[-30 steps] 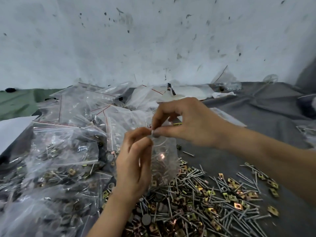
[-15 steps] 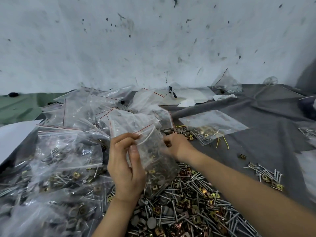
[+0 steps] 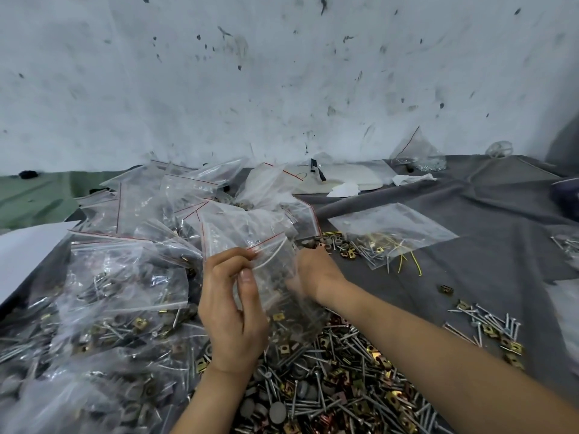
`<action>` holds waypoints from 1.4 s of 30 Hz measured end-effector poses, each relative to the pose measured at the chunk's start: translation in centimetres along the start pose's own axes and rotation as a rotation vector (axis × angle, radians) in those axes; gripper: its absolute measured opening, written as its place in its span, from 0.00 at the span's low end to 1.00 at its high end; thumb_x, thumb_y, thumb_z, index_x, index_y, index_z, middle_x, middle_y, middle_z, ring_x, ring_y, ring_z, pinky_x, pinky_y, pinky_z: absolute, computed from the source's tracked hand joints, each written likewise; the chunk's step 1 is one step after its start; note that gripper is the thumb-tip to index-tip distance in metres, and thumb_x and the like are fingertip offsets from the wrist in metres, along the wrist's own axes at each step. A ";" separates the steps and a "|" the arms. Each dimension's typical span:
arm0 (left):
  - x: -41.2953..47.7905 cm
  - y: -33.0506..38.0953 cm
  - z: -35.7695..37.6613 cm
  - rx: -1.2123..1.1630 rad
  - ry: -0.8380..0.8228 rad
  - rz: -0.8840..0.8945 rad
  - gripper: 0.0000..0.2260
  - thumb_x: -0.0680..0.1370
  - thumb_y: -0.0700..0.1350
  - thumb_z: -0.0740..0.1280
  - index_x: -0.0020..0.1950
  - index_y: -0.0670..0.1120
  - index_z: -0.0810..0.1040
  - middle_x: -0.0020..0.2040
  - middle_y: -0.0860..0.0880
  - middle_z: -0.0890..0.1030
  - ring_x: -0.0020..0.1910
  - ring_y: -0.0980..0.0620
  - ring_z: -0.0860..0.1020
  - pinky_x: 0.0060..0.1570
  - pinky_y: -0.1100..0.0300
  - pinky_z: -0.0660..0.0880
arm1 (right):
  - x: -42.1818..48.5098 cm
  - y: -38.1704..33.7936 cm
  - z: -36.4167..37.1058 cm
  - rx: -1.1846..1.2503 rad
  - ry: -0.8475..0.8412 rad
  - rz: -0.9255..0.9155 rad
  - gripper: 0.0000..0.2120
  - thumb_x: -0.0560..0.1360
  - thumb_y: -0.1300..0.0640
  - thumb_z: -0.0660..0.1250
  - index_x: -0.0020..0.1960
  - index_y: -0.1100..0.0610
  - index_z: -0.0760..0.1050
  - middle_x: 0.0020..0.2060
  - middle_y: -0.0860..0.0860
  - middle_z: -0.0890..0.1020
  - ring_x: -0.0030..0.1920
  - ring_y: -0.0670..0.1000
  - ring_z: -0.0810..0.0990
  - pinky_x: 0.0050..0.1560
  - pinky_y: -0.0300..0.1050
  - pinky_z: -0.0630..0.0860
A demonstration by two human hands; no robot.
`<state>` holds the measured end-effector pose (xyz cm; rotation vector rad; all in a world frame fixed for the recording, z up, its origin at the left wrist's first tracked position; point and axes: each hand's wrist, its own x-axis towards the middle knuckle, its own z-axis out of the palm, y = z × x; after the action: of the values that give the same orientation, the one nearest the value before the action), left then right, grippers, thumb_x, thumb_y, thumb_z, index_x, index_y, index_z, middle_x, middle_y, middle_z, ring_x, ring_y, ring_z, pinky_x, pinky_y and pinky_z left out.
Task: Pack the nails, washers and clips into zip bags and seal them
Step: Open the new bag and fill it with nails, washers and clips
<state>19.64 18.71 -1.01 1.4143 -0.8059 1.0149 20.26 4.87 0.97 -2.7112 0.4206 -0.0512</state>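
Observation:
My left hand [image 3: 232, 311] pinches the red-lined mouth of a clear zip bag [image 3: 275, 267], which hangs partly filled over a loose heap of nails, grey washers and brass clips [image 3: 338, 380]. My right hand [image 3: 316, 274] lies just right of the bag, partly behind it. It reaches away from me to a cluster of grey washers [image 3: 329, 242]. Its fingertips point away and are hidden, so I cannot tell its grasp.
Several filled zip bags [image 3: 125, 277] are heaped on the left. A flat bag with some nails and clips [image 3: 391, 227] lies on the grey cloth [image 3: 470, 261] to the right. A small pile of nails and clips [image 3: 488, 327] sits farther right. A stained wall closes the back.
My right hand left the bag's mouth, dropped and moved away from me to the washers behind the bag. My left hand keeps hold of the bag's top edge.

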 end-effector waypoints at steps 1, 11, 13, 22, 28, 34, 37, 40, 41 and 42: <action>0.0 0.0 0.0 0.004 -0.003 -0.001 0.07 0.79 0.39 0.55 0.51 0.45 0.71 0.50 0.51 0.74 0.52 0.61 0.74 0.51 0.66 0.71 | -0.2 -0.1 -0.4 0.082 0.020 0.003 0.11 0.75 0.52 0.66 0.41 0.59 0.78 0.42 0.56 0.80 0.44 0.54 0.75 0.47 0.45 0.72; -0.1 -0.4 0.1 -0.009 -0.075 0.024 0.09 0.83 0.44 0.53 0.54 0.45 0.71 0.54 0.53 0.73 0.54 0.55 0.75 0.52 0.61 0.72 | -5.4 -3.4 -9.9 0.699 0.187 -0.612 0.07 0.69 0.61 0.74 0.40 0.51 0.79 0.36 0.43 0.82 0.41 0.40 0.79 0.45 0.39 0.73; -0.1 -0.5 0.1 -0.012 -0.088 0.025 0.09 0.83 0.45 0.53 0.54 0.45 0.71 0.54 0.53 0.73 0.54 0.57 0.74 0.53 0.63 0.72 | -5.8 -3.2 -9.7 0.456 0.132 -0.627 0.04 0.70 0.58 0.73 0.42 0.49 0.81 0.37 0.39 0.81 0.44 0.36 0.77 0.47 0.36 0.72; -0.1 -0.2 0.1 -0.017 -0.064 -0.028 0.07 0.79 0.39 0.55 0.53 0.46 0.71 0.53 0.55 0.73 0.54 0.57 0.75 0.53 0.63 0.72 | -1.7 0.6 -2.6 0.394 0.116 -0.110 0.04 0.76 0.58 0.67 0.44 0.54 0.81 0.38 0.47 0.82 0.38 0.45 0.80 0.40 0.38 0.73; -0.1 -0.3 0.1 -0.001 -0.076 -0.031 0.08 0.79 0.40 0.55 0.53 0.46 0.71 0.53 0.54 0.73 0.54 0.60 0.74 0.53 0.67 0.70 | -0.3 0.4 1.1 -0.116 0.102 -0.120 0.07 0.75 0.53 0.64 0.46 0.54 0.80 0.45 0.54 0.82 0.48 0.56 0.78 0.46 0.43 0.71; -0.2 -0.3 0.2 -0.010 -0.086 -0.009 0.07 0.82 0.43 0.54 0.53 0.45 0.72 0.52 0.50 0.74 0.54 0.60 0.74 0.54 0.68 0.69 | -0.5 -0.3 0.6 -0.224 0.141 -0.216 0.07 0.75 0.59 0.63 0.38 0.55 0.75 0.37 0.52 0.80 0.37 0.53 0.74 0.39 0.41 0.70; -0.2 -0.5 0.1 -0.008 -0.084 -0.011 0.09 0.82 0.45 0.54 0.53 0.44 0.72 0.53 0.51 0.74 0.55 0.60 0.74 0.54 0.68 0.69 | -1.1 0.1 -1.5 0.382 0.193 -0.152 0.10 0.75 0.62 0.66 0.36 0.52 0.75 0.33 0.47 0.80 0.36 0.46 0.79 0.36 0.35 0.71; -0.1 -0.5 0.1 -0.017 -0.086 -0.011 0.10 0.83 0.46 0.53 0.54 0.44 0.72 0.52 0.48 0.75 0.54 0.58 0.74 0.54 0.68 0.69 | -2.4 -0.8 -5.5 0.991 0.362 -0.289 0.11 0.71 0.67 0.70 0.39 0.51 0.78 0.33 0.44 0.84 0.38 0.41 0.82 0.40 0.30 0.75; -0.1 -0.5 0.1 -0.019 -0.086 -0.008 0.10 0.83 0.46 0.53 0.54 0.44 0.72 0.52 0.46 0.75 0.54 0.57 0.75 0.54 0.67 0.69 | -2.9 -1.3 -6.7 1.032 0.385 -0.376 0.12 0.71 0.68 0.70 0.38 0.51 0.79 0.33 0.45 0.84 0.39 0.42 0.83 0.41 0.31 0.76; -0.1 -0.5 0.1 -0.019 -0.086 -0.007 0.10 0.83 0.46 0.53 0.54 0.44 0.72 0.51 0.46 0.75 0.54 0.57 0.75 0.54 0.67 0.70 | -3.5 -1.9 -7.8 0.997 0.389 -0.469 0.13 0.70 0.69 0.70 0.37 0.50 0.79 0.33 0.45 0.84 0.38 0.43 0.83 0.41 0.32 0.76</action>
<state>20.05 18.64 -1.28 1.4514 -0.8700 0.9442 16.76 4.62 8.95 -1.7342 -0.1435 -0.7164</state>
